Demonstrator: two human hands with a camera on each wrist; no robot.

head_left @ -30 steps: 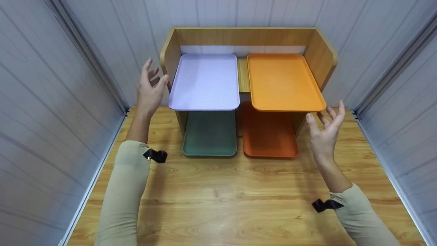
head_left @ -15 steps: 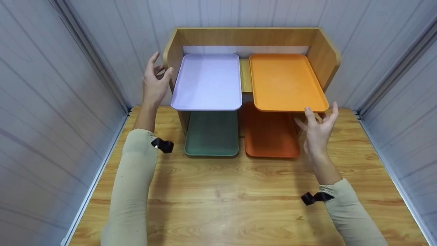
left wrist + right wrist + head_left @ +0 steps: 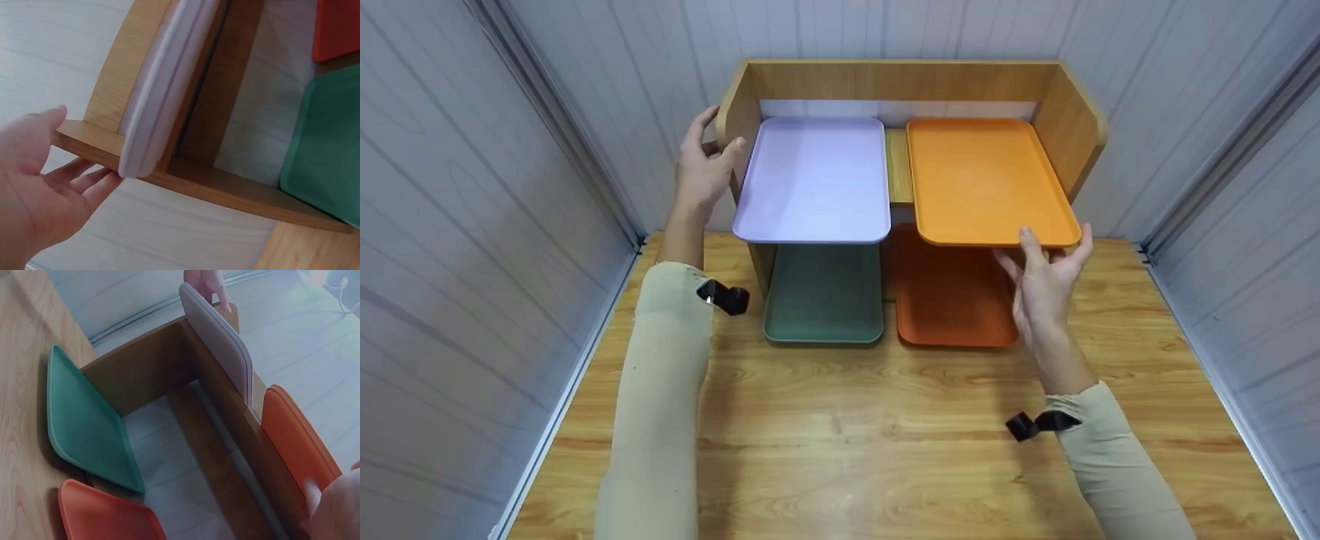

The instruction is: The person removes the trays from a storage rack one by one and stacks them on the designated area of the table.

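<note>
On the worktop (image 3: 885, 420): wooden shelf (image 3: 900, 79) carrying lilac tray (image 3: 814, 176) and orange tray (image 3: 982, 176). Left hand (image 3: 701, 176) rests straight-fingered against the shelf's side; right hand (image 3: 1046, 281) pinches the orange tray's front edge. Step judged: grasping; next, firmer holds.

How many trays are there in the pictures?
4: lilac tray top left, orange tray top right, green tray bottom left, red-orange tray bottom right. None looks hidden.
</note>
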